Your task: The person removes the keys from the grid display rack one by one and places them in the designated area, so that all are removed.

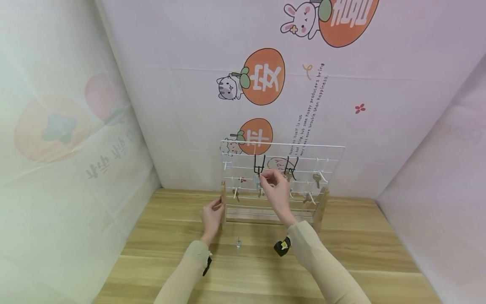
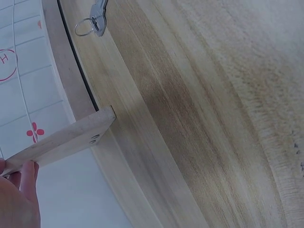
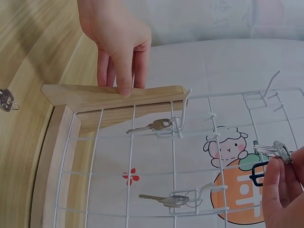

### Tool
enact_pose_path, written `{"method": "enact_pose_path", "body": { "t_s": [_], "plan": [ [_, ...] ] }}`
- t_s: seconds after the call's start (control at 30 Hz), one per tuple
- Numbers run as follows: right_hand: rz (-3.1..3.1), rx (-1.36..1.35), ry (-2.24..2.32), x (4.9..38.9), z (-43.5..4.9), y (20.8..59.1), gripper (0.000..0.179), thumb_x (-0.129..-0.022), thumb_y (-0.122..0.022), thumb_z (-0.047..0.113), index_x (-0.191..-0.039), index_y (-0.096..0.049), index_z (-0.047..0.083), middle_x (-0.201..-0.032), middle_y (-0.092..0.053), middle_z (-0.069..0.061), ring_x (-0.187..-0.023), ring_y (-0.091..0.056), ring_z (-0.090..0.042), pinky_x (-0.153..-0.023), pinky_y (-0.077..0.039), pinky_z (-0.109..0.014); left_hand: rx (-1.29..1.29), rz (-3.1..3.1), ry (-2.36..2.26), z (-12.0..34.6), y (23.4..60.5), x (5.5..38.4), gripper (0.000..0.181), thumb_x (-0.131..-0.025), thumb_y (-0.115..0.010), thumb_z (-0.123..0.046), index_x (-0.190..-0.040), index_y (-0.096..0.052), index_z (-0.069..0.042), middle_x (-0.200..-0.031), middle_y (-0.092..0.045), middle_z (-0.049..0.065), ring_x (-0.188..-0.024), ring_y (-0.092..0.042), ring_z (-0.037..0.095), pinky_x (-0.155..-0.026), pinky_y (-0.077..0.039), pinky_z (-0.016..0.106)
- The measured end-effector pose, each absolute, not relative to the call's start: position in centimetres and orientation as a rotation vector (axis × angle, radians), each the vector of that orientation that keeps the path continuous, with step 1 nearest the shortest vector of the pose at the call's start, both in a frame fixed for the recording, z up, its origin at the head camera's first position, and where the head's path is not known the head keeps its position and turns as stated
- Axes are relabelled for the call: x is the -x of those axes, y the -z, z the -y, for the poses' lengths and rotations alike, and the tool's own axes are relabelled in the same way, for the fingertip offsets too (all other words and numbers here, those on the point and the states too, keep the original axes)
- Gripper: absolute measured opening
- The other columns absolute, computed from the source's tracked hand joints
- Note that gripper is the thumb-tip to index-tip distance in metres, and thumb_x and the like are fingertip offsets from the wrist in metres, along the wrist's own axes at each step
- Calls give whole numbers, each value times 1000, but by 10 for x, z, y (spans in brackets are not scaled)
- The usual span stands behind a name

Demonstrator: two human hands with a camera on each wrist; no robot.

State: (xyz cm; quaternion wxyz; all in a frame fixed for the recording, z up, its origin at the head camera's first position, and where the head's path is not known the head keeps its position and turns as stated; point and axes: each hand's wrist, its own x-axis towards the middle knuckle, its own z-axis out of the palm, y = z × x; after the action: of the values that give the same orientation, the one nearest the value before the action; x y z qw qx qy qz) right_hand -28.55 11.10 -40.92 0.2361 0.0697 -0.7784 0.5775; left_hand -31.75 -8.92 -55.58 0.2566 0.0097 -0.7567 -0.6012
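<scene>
Right wrist view has the right hand [image 1: 277,190] pinching a metal key [image 3: 274,150] between thumb and fingertips, pressed together on it with the toothed blade sticking out past them. That key is in front of the wire rack [image 1: 303,145], left of its middle as the head view sees it, and just beside a black hook [image 1: 259,171] on the grid; whether key and hook touch I cannot tell. At the rack's left end, the left hand [image 1: 212,214] grips the wooden upright [image 3: 71,96], thumb on one side and fingers on the other, the grip only as wide as the board is thick. As for what the rack carries, one key [image 3: 159,125] hangs by its ring from a white hook near that upright, and a second key [image 3: 175,201] hangs the same way further in. Toward the rack's right end, another key [image 1: 317,180] hangs from a white hook, with one more, a lower key [image 1: 307,197], beneath it. On the wooden table [image 1: 360,240], in front of the rack and apart from it, lies a loose key [image 1: 238,244] with its ring.
</scene>
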Motion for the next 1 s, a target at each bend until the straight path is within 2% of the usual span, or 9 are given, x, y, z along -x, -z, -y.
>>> {"method": "enact_pose_path", "body": {
  "t_s": [0.4, 0.73, 1.0],
  "plan": [
    [2107, -203, -1683, 278, -115, 409, 10, -94, -67, 11, -99, -66, 2, -100, -67, -13, -79, -62, -2, -69, -58, -11, -31, 2065, 1657, 90, 554, 317, 26, -83, -74, 3, -109, -72, 5, -105, -73, 26, -88, -75, 41, -76, -65, 36],
    [2125, -238, -1676, 272, -117, 407, 11, -94, -66, 12, -99, -65, 2, -102, -66, -14, -81, -63, -5, -69, -58, -11, -7, 2051, 1629, 91, 555, 320, 24, -83, -74, 5, -107, -72, 6, -103, -73, 27, -87, -75, 41, -75, -64, 40],
    [2126, -242, -1670, 259, -116, 395, 12, -94, -65, 5, -100, -64, -6, -102, -65, -20, -84, -61, -9, -70, -56, -8, -19, 2077, 1619, 91, 556, 319, 23, -83, -73, 4, -107, -73, 5, -103, -74, 26, -87, -75, 40, -74, -65, 38]
  ]
}}
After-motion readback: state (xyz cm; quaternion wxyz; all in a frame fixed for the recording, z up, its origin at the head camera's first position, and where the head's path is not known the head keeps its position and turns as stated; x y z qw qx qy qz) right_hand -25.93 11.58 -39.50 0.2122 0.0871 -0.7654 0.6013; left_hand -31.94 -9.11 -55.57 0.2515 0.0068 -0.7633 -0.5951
